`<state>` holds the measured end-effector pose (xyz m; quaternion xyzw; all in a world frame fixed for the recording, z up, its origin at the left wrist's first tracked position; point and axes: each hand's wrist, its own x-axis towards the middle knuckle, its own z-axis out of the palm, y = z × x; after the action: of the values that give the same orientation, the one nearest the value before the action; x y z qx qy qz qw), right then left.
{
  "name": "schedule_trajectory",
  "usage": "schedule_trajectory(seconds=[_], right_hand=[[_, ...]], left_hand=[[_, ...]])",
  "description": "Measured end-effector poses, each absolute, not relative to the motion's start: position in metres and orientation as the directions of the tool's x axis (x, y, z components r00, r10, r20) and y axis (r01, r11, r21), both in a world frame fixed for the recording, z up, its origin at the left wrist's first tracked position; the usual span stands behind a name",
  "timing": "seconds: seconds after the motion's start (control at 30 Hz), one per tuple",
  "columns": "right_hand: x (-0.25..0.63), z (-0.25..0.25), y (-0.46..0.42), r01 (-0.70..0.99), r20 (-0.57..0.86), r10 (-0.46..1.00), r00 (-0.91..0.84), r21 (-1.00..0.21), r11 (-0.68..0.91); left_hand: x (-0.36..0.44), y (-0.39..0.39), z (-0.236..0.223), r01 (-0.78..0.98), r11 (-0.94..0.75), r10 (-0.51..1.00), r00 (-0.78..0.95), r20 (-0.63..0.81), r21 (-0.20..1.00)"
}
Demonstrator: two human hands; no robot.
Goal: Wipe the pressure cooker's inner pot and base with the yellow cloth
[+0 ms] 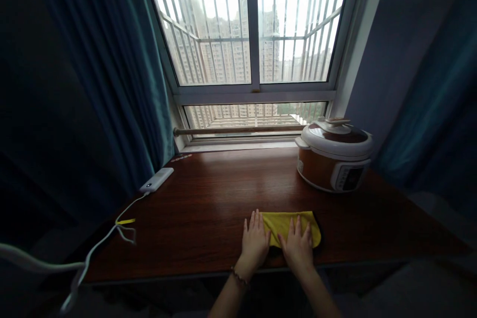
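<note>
A folded yellow cloth (286, 221) with a dark edge lies flat on the brown wooden table (201, 208), near its front edge. My left hand (255, 238), with a bracelet at the wrist, rests palm down at the cloth's left end, fingers stretched out. On the cloth's middle and right part lies my right hand (299, 246), its fingers spread and pointing away from me. Both hands press on top rather than wrap around anything. The palms' undersides are hidden.
An electric pressure cooker (316, 164) stands at the table's back right. At the left edge sits a white power strip (158, 179), its white cord (97, 246) running down with a yellow tie (125, 221). Behind are a barred window (255, 59) and blue curtains (122, 59).
</note>
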<state>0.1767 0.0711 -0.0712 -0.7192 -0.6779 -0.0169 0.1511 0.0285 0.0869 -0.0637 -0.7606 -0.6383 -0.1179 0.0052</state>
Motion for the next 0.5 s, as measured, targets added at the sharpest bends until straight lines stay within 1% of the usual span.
schedule_trajectory(seconds=[0.13, 0.27, 0.4, 0.5], right_hand=[[0.187, -0.074, 0.068, 0.978, 0.162, 0.979, 0.126, -0.188, -0.095], [0.218, -0.083, 0.073, 0.983, 0.111, 0.989, 0.095, -0.166, -0.076], [0.251, -0.091, 0.076, 0.99, 0.135, 0.989, 0.067, -0.129, -0.049], [0.282, -0.087, 0.076, 0.986, 0.181, 0.975, 0.127, -0.132, -0.104]], left_hand=[[0.033, 0.091, -0.059, 0.948, -0.269, 0.948, 0.231, 0.218, 0.168], [0.039, 0.069, -0.056, 0.912, -0.345, 0.921, 0.284, 0.267, 0.22], [0.042, 0.052, -0.046, 0.868, -0.423, 0.892, 0.348, 0.288, 0.26], [0.042, 0.051, -0.038, 0.848, -0.443, 0.887, 0.368, 0.278, 0.291]])
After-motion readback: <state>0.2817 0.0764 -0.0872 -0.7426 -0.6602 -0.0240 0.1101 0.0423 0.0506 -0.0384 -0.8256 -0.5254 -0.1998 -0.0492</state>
